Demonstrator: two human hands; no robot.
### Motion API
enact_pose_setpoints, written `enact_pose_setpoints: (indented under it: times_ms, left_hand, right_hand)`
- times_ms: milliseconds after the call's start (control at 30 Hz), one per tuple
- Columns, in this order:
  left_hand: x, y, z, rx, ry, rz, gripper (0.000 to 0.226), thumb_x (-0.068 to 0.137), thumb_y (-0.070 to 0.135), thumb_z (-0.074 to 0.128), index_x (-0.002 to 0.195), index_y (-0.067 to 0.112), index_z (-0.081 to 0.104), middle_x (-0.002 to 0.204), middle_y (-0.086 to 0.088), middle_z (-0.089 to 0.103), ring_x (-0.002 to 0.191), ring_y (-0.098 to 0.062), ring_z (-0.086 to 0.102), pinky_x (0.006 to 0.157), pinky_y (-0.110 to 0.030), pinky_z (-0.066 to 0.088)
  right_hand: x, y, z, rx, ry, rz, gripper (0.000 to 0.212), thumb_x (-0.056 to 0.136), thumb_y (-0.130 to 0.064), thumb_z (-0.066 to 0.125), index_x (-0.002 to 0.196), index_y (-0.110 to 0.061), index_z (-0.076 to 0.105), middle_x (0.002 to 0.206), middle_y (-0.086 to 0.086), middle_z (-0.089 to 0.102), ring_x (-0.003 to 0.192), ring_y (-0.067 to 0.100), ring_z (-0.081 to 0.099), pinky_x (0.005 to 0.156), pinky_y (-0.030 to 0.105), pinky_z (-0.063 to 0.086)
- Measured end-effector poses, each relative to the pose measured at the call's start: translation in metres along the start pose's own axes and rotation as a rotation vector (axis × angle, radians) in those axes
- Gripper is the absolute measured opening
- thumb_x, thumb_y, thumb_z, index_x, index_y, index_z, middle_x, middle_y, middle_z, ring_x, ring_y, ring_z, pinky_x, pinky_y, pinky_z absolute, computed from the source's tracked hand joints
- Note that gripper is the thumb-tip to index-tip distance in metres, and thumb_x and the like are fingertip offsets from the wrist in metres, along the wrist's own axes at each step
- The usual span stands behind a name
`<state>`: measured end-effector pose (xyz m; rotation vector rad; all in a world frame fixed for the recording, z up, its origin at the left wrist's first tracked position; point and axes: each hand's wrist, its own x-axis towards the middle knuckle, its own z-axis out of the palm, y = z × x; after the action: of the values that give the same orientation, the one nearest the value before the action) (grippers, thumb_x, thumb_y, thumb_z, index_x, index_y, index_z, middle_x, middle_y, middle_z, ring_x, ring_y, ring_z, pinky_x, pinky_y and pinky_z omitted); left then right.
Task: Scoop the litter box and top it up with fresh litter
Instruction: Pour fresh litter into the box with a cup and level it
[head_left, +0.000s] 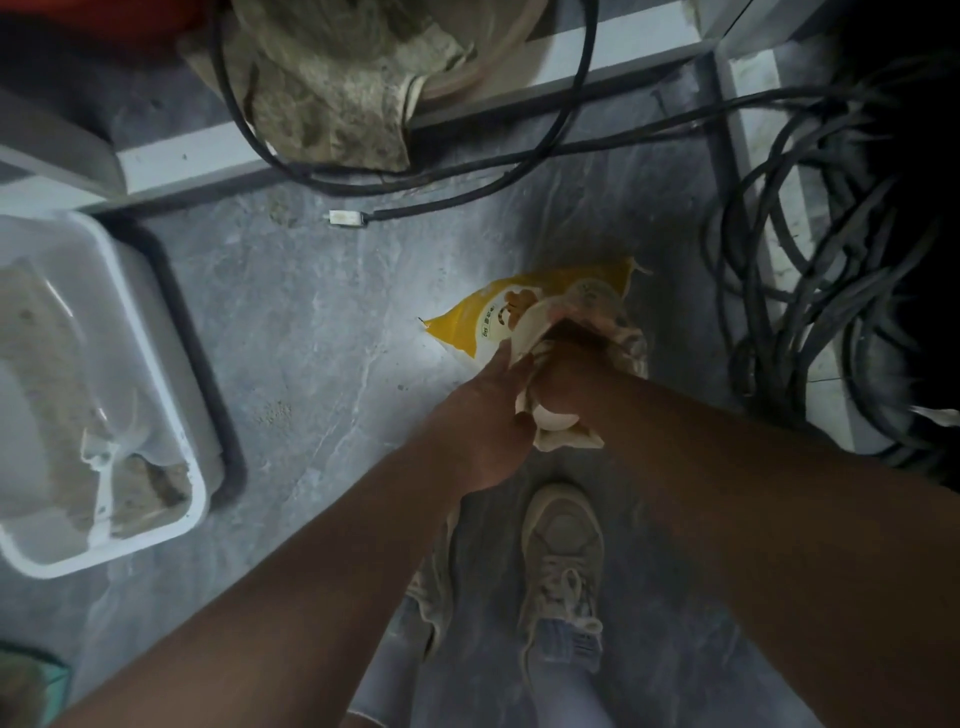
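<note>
A yellow and white litter bag (467, 325) stands on the grey floor in the middle of the head view. Both my hands are at its crumpled top. My left hand (491, 415) grips the bag's white folded edge from the left. My right hand (569, 382) clutches the bunched top from the right, its fingers mostly hidden by the bag material. At the left stands the white litter box (150, 332), holding beige litter with darker clumps. A white scoop (106, 467) lies inside it near the front corner.
Black cables (810, 312) coil on the floor at the right, and one cable with a white plug (347, 218) crosses the back. A dirty cloth (332, 98) hangs over a white ledge. My shoes (563, 551) stand below the bag. Some litter grains are scattered on the floor.
</note>
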<state>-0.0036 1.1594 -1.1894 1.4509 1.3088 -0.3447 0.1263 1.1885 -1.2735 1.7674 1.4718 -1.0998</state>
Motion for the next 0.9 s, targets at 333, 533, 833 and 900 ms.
enact_pose_setpoints:
  times_ms: [333, 533, 833, 900]
  left_hand:
    - [0.004, -0.001, -0.003, 0.016, -0.001, -0.013, 0.073, 0.101, 0.028, 0.052, 0.160, 0.037, 0.009, 0.169, 0.010, -0.003, 0.150, -0.025, 0.029, 0.118, -0.036, 0.027]
    - [0.006, 0.000, -0.005, 0.003, 0.018, -0.008, 0.073, 0.101, 0.026, 0.052, 0.159, 0.039, 0.011, 0.169, 0.009, 0.000, 0.152, -0.022, 0.021, 0.118, -0.031, 0.024]
    - [0.009, -0.003, -0.005, -0.029, 0.063, 0.008, 0.072, 0.101, 0.024, 0.054, 0.159, 0.038, 0.013, 0.169, 0.008, 0.005, 0.153, -0.016, 0.018, 0.114, -0.021, 0.019]
    - [0.010, -0.004, -0.003, -0.019, 0.063, 0.010, 0.073, 0.100, 0.024, 0.055, 0.159, 0.037, 0.013, 0.169, 0.008, 0.004, 0.153, -0.015, 0.017, 0.112, -0.018, 0.017]
  right_hand:
    - [0.015, 0.007, 0.064, 0.160, 0.246, 0.050, 0.100, 0.088, -0.062, 0.054, 0.157, -0.003, 0.013, 0.157, 0.019, 0.032, 0.145, 0.038, 0.032, 0.118, 0.049, 0.029]
    - [-0.005, 0.008, 0.070, 0.431, 0.438, 0.081, 0.083, 0.090, -0.030, 0.066, 0.155, -0.001, 0.022, 0.154, 0.023, 0.034, 0.140, 0.040, 0.036, 0.117, 0.046, 0.030]
    - [-0.032, 0.017, 0.076, 0.823, 0.635, -0.059, 0.051, 0.090, -0.004, 0.061, 0.138, -0.008, 0.043, 0.133, 0.019, 0.048, 0.121, 0.035, 0.051, 0.094, 0.030, 0.042]
    - [-0.040, 0.014, 0.075, 0.915, 0.649, -0.060, 0.041, 0.092, 0.002, 0.059, 0.130, -0.006, 0.047, 0.127, 0.011, 0.055, 0.121, 0.018, 0.055, 0.092, 0.017, 0.039]
